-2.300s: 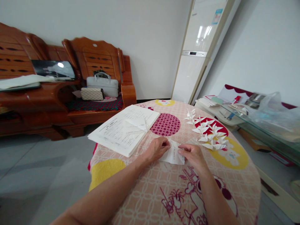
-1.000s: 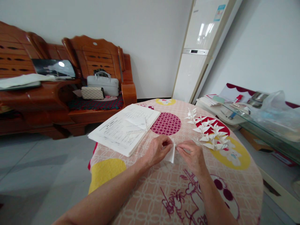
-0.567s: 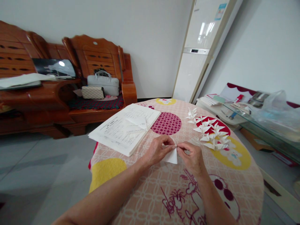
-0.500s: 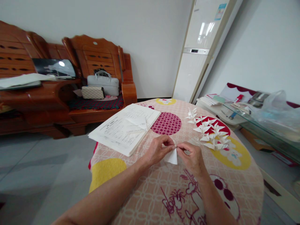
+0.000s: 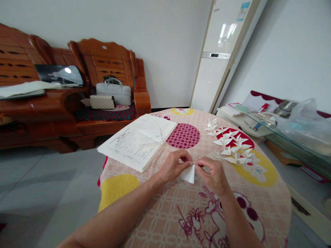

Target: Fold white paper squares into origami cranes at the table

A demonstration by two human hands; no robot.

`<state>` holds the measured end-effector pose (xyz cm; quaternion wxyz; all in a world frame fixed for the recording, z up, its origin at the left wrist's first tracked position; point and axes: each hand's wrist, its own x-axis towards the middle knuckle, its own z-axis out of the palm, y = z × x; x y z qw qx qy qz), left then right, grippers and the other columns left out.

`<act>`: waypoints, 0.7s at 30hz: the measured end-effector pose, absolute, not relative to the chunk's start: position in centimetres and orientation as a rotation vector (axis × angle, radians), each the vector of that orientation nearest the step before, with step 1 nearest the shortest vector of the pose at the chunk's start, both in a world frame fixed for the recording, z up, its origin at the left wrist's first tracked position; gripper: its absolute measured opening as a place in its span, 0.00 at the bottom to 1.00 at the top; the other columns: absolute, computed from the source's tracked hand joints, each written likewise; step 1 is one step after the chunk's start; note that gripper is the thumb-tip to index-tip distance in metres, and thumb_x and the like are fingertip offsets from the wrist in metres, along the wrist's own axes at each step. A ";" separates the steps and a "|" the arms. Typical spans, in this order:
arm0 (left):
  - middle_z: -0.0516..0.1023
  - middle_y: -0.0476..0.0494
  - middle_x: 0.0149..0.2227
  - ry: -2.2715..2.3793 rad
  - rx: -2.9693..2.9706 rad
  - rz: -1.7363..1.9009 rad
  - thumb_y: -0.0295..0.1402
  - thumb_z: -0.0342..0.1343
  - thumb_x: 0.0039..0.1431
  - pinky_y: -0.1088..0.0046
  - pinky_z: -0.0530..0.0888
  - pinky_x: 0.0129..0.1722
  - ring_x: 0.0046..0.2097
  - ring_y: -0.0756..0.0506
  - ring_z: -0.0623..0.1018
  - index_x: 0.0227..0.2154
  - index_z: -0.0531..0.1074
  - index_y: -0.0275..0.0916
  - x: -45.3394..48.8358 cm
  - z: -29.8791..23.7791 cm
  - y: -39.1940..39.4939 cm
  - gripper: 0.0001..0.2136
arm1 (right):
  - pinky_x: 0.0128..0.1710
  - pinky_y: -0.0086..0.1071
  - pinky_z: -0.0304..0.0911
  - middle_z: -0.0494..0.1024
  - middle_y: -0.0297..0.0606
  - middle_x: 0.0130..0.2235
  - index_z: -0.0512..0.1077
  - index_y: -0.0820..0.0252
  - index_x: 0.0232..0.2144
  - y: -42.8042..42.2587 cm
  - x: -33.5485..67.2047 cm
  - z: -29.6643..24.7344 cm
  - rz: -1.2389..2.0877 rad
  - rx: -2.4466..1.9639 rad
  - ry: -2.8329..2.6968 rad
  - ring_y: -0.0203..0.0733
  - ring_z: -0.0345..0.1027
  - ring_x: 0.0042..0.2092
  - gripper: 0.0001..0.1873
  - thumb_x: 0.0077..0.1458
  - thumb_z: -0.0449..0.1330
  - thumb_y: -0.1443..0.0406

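My left hand (image 5: 174, 166) and my right hand (image 5: 213, 172) meet over the middle of a round table (image 5: 160, 220) with a patterned pink cloth. Both pinch the top of a small folded white paper (image 5: 189, 174), which hangs as a narrow triangle between the fingertips, just above the cloth. Several finished white paper cranes (image 5: 231, 144) lie in a cluster to the right of my right hand. A thick stack of printed sheets (image 5: 134, 143) lies at the table's far left, with a folded square on top.
A carved wooden sofa (image 5: 103, 86) with a grey handbag (image 5: 113, 93) and a quilted purse (image 5: 101, 102) stands behind the table. A tall white air conditioner (image 5: 219, 55) fills the corner. A glass-topped low table (image 5: 284, 131) with papers and a plastic bag is at the right.
The paper lay flat and wide on the cloth at first. My hands have since folded it up into a narrow triangle and raised it, pinched at its tip.
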<state>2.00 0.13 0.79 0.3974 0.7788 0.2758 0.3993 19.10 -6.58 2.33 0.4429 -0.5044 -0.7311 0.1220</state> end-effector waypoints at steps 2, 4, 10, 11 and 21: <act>0.74 0.47 0.29 0.683 1.966 1.012 0.35 0.59 0.57 0.76 0.67 0.32 0.32 0.50 0.72 0.29 0.73 0.34 2.0 0.7 0.2 0.08 | 0.31 0.29 0.62 0.75 0.36 0.26 0.74 0.60 0.27 -6.6 19.1 2.3 0.302 -1.250 -1.820 0.38 0.68 0.29 0.08 0.54 0.56 0.70; 0.74 0.47 0.29 0.667 1.952 1.005 0.35 0.59 0.57 0.76 0.67 0.32 0.32 0.50 0.72 0.29 0.73 0.34 2.0 0.7 0.2 0.08 | 0.31 0.29 0.62 0.75 0.36 0.26 0.74 0.61 0.27 -6.6 19.1 2.3 0.304 -1.242 -1.824 0.38 0.68 0.29 0.07 0.54 0.56 0.70; 0.74 0.46 0.28 0.680 1.948 1.004 0.35 0.59 0.56 0.77 0.67 0.31 0.31 0.50 0.72 0.28 0.73 0.33 2.1 0.7 0.2 0.09 | 0.31 0.29 0.62 0.75 0.36 0.27 0.74 0.61 0.28 -6.4 19.2 2.2 0.307 -1.245 -1.841 0.38 0.69 0.30 0.08 0.54 0.55 0.70; 0.74 0.46 0.28 0.685 1.959 1.007 0.35 0.59 0.57 0.77 0.67 0.31 0.31 0.50 0.72 0.28 0.73 0.33 2.1 0.6 0.2 0.09 | 0.31 0.29 0.63 0.75 0.37 0.27 0.74 0.61 0.28 -6.4 19.2 2.2 0.310 -1.245 -1.847 0.38 0.69 0.30 0.08 0.54 0.55 0.70; 0.74 0.46 0.29 0.744 2.046 1.042 0.36 0.57 0.57 0.76 0.67 0.32 0.32 0.50 0.72 0.28 0.72 0.34 2.2 0.6 0.0 0.09 | 0.33 0.29 0.63 0.75 0.35 0.28 0.72 0.61 0.28 -6.2 19.5 1.8 0.498 -1.264 -1.834 0.38 0.69 0.31 0.08 0.53 0.53 0.71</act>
